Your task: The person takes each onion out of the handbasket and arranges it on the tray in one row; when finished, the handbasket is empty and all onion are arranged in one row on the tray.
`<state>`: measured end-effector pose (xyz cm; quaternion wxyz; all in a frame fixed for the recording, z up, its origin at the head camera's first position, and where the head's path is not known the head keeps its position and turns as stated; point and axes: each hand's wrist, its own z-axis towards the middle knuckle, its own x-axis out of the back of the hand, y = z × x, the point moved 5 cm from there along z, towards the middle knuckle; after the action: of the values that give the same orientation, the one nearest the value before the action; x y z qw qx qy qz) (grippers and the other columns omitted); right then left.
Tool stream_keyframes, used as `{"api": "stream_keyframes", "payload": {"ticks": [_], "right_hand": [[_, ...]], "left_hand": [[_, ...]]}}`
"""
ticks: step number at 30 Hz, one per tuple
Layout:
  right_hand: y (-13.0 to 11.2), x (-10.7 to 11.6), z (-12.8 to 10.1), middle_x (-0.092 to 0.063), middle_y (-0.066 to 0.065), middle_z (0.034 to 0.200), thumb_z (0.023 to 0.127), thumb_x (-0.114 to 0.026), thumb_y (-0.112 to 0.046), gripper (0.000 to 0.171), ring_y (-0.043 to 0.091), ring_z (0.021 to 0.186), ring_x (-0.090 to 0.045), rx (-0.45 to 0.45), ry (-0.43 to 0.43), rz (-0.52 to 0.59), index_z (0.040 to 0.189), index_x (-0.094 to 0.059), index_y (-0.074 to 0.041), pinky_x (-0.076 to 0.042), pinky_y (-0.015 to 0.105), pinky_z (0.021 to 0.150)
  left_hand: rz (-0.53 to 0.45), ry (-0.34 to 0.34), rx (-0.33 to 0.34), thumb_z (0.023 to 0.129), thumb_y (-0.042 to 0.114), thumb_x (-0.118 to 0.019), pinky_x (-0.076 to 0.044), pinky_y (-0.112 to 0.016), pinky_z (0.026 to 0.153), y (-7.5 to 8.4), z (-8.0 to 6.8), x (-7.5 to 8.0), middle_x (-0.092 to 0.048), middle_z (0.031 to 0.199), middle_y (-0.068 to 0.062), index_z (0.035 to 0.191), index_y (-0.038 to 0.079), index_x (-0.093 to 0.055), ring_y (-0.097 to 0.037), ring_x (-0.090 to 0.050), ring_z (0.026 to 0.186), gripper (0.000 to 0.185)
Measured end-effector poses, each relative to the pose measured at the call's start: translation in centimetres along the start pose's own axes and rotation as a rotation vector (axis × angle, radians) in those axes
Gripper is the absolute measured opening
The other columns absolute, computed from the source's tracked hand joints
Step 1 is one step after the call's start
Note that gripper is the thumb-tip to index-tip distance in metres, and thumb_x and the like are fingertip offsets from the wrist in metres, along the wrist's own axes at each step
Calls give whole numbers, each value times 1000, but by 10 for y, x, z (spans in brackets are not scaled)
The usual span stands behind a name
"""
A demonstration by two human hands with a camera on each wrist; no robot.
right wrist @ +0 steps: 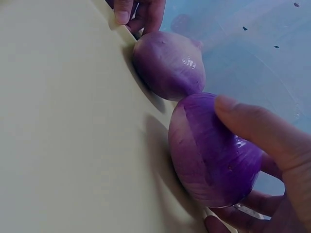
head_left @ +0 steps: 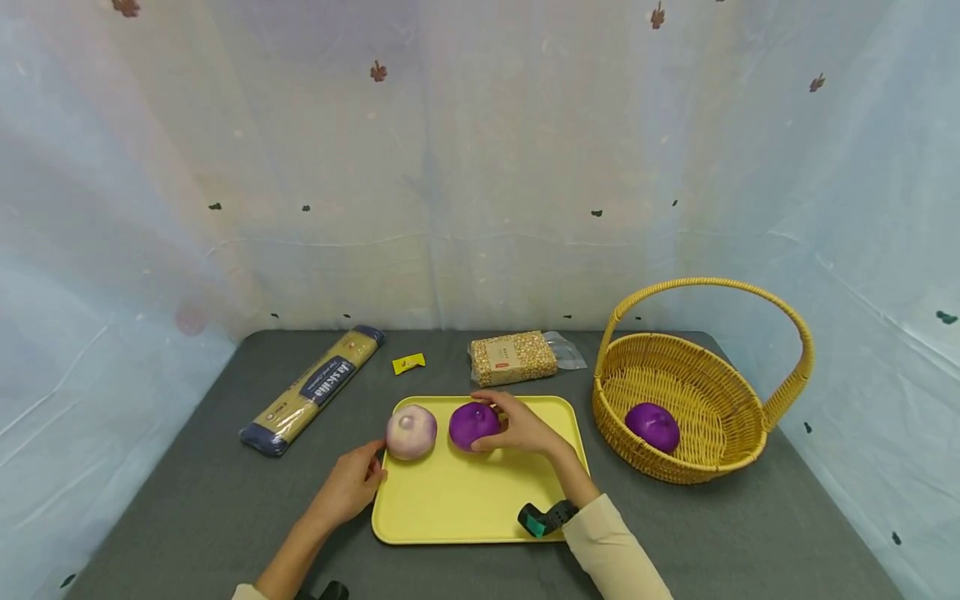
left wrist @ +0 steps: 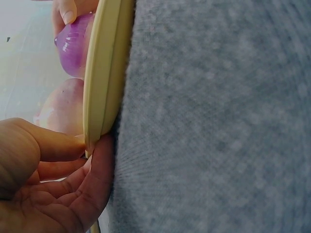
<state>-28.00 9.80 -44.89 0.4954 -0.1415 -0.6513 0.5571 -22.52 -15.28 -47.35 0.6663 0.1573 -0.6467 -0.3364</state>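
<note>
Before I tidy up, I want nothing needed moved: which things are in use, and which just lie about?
In use: purple onion, right hand, yellow tray, left hand, pale onion.
Lying about: pasta packet, grain bag, yellow wrapper, basket.

A glossy deep-purple onion sits on the yellow tray; a paler pinkish onion lies just beside it.

Long clear-and-navy plastic spaghetti packet: dark label reads "la Sicilia" (probable). Red label on clear grain bag: illegible.
</note>
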Motion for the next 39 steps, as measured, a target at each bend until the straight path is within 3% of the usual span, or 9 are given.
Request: {"api": "stream_keyframes", "payload": {"ticks": [3, 9, 14, 19, 26, 31, 39], "right_hand": [[15, 0, 3, -44, 20, 127, 76, -76, -10, 74, 35, 109, -50, 3, 16, 6, 138, -37, 2, -48, 47, 82], [13, 4, 1, -44, 18, 133, 77, -75, -13, 73, 32, 113, -48, -25, 22, 41, 139, -39, -7, -47, 44, 86], [-18, 13, -8, -43, 20, 136, 79, -73, -12, 70, 40, 118, -44, -29, 49, 23, 140, -38, -6, -38, 56, 93], [-48, 24, -17, -47, 20, 133, 82, -70, -12, 64, 40, 118, -45, -5, 101, -40, 138, -40, -4, -37, 57, 93], [-46, 41, -18, -53, 20, 125, 84, -68, -11, 57, 38, 112, -52, 65, 246, -56, 135, -45, -2, -41, 54, 90], [-43, 54, -20, -56, 11, 122, 85, -68, -16, 55, 29, 108, -56, 130, 295, -57, 135, -46, -8, -46, 47, 87], [-59, 75, -33, -56, 12, 121, 86, -67, -20, 55, 33, 105, -56, 243, 359, -63, 135, -46, -8, -45, 51, 85]], "left_hand": [[1, 2, -2, 80, -6, -64, -34, -23, 52, 0, 0, 0, -46, 66, 1, 114, -10, -56, -8, -40, 57, 34], [3, 5, -9, 80, -6, -64, -34, -23, 51, 0, 0, 0, -46, 66, 2, 113, -10, -56, -8, -40, 57, 34], [-5, 2, -7, 80, -6, -64, -34, -23, 51, 1, -1, 0, -46, 67, 1, 114, -10, -56, -8, -40, 57, 35], [-7, 0, -2, 80, -6, -63, -34, -23, 51, 1, -2, 0, -46, 67, 1, 114, -10, -56, -9, -41, 57, 35], [-6, -4, 7, 80, -6, -63, -35, -23, 51, 1, -1, 0, -47, 67, 1, 115, -10, -56, -9, -41, 57, 36], [-7, -3, 2, 80, -6, -63, -34, -23, 51, 2, 0, 1, -47, 67, 1, 115, -11, -56, -8, -41, 56, 35], [11, 11, -24, 79, -6, -64, -35, -23, 52, 2, 1, 2, -47, 66, 1, 113, -11, -56, -8, -40, 57, 35]]}}
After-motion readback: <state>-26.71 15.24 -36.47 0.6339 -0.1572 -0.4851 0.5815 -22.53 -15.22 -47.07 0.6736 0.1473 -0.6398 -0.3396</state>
